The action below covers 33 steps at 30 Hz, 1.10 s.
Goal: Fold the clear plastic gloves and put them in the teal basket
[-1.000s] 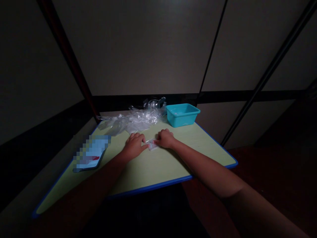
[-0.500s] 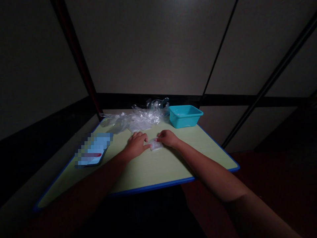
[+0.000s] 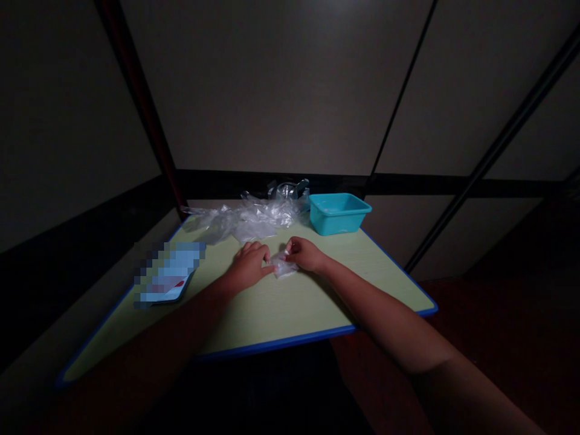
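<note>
A small clear plastic bag [image 3: 284, 269] lies on the light green table [image 3: 272, 320], between my two hands. My left hand [image 3: 251, 264] rests on the tabletop with its thumb and fingers around the left edge of the bag. From the right, my right hand [image 3: 304, 254] pinches the upper right part of the same bag between thumb and fingers. The bag looks crumpled; its contents, if any, are too small to tell.
Behind my hands lies a heap of clear plastic bags [image 3: 258, 217]. A turquoise bin [image 3: 339, 214] stands at the back right. On the left is a phone-like device [image 3: 174, 275], partly pixelated. Dark wall panels rise behind the table.
My right hand has shifted very slightly to the left with the bag's edge, and the bag looks more wrinkled. My left hand has hardly moved.
</note>
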### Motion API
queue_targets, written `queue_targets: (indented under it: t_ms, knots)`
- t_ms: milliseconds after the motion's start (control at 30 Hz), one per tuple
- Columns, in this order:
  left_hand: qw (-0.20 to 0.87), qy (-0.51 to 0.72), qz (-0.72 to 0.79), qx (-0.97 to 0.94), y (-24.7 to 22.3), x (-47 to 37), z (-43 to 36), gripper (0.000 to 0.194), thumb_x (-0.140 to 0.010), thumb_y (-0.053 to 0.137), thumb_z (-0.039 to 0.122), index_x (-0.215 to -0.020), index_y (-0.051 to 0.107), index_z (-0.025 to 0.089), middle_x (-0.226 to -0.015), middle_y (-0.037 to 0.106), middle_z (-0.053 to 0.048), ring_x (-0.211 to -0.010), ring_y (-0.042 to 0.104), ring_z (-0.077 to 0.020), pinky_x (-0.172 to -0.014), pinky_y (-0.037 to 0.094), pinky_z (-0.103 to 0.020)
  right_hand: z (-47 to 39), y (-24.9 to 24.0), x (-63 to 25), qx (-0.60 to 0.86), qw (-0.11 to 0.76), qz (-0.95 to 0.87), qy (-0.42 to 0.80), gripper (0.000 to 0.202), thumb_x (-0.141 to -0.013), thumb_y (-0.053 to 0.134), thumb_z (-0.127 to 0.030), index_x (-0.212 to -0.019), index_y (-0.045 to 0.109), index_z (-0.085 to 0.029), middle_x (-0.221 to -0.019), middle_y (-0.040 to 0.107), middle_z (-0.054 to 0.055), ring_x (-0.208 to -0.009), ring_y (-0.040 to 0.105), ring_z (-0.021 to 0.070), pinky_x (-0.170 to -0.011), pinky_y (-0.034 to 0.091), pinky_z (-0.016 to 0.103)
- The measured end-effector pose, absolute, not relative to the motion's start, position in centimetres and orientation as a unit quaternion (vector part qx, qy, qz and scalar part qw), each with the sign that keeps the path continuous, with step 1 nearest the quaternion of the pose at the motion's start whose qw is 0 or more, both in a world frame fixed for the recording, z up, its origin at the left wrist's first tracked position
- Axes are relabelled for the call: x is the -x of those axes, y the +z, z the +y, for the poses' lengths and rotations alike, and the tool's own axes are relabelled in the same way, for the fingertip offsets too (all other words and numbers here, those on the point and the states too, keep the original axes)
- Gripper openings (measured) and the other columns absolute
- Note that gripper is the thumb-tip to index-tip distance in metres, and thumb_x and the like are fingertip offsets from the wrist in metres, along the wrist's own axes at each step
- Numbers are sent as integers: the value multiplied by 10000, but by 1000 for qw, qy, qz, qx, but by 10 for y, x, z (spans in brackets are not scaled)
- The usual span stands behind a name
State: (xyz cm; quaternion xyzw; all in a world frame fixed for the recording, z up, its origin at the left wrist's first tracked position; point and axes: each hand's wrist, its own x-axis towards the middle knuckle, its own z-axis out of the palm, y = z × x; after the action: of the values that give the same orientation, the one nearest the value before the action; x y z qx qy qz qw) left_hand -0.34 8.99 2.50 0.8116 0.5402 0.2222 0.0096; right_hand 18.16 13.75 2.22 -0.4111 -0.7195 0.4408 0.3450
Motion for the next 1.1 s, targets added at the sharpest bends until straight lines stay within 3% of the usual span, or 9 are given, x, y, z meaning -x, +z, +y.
queue_targets:
  t_ms: [133,300,567,800,1100]
  knots:
    - [59,307,519,-796,29,1,92,236,-770,579,376,-887,553,173,-936,597,-84,-936,525,-242,-833,414,-363,134,29,-181,377,371,-703,475,212,-563,658,-134,-653,470,-174,-553,485,-72,-514,442,73,-502,351,192]
    - [257,360,430,-787,35,-6,88,363,-843,459,458,-1044,584,184,-1059,646,-53,-975,580,-202,-874,423,-311,125,38,-179,300,391,-723,484,228,-576,717,-257,-677,534,-164,-600,551,-41,-567,483,94,-560,389,218]
    - [407,385,426,-711,30,-3,95,404,-742,555,519,-702,641,126,-672,646,-33,-642,576,-168,-647,459,-305,125,43,-178,269,461,-675,509,260,-584,724,-292,-756,562,-184,-675,569,-19,-618,520,114,-615,417,248]
    - [494,526,423,-548,36,-4,93,391,-675,660,492,-775,638,115,-756,680,-71,-753,630,-195,-795,484,-376,131,35,-178,311,473,-646,511,269,-579,733,-319,-714,555,-168,-649,597,-2,-602,554,127,-621,436,275]
    - [563,515,393,-513,37,-6,90,276,-784,617,354,-886,625,98,-910,696,-102,-800,665,-195,-890,479,-419,134,31,-177,326,488,-667,458,194,-635,652,-320,-624,564,-147,-570,577,-10,-532,513,99,-538,382,230]
